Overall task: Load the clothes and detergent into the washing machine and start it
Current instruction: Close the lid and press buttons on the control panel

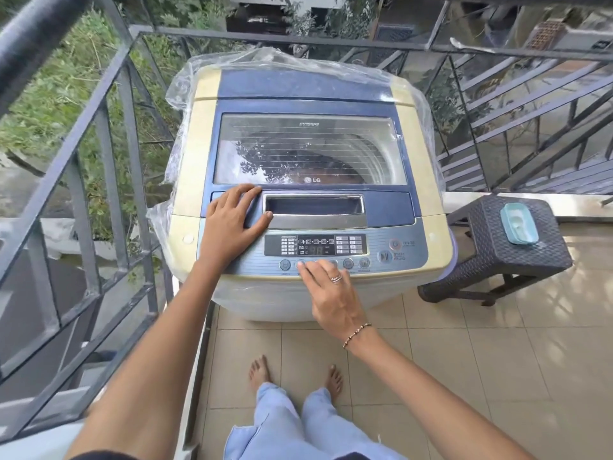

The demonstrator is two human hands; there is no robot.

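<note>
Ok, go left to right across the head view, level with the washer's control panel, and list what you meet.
Balcony railing → left hand, flat on the washer top → right hand, one fingertip at the button row → start/pause button → blue lidded container.

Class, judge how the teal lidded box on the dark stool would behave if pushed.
The teal box looks like thin plastic, so probably light. Lying flat and low on the woven stool, it would likely slide, not tip.
</note>
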